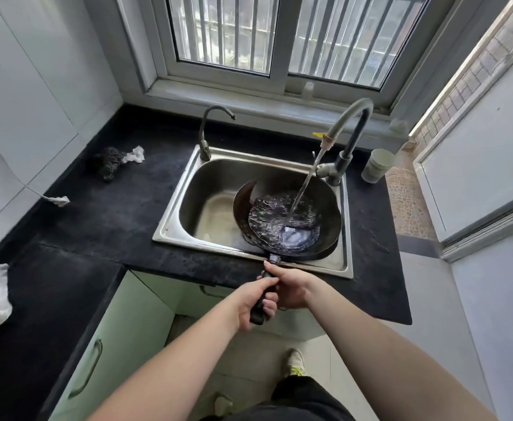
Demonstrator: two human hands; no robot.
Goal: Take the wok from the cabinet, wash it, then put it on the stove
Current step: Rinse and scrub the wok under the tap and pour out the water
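Both hands grip the dark straight handle (262, 294) of the round blackened wok (285, 220): left hand (253, 305) curled around its end, right hand (290, 288) wrapped ahead at 12 o'clock. Its bowl sits in the stainless steel sink (185, 189), water from the grey curved faucet (350, 129) at 1 o'clock pooling inside.

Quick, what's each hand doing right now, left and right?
Left hand: closed around the wok handle, nearer its end.
Right hand: closed around the same handle, nearer the wok.

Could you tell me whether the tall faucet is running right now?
On: a stream falls from the tall faucet into the wok, pooling there.
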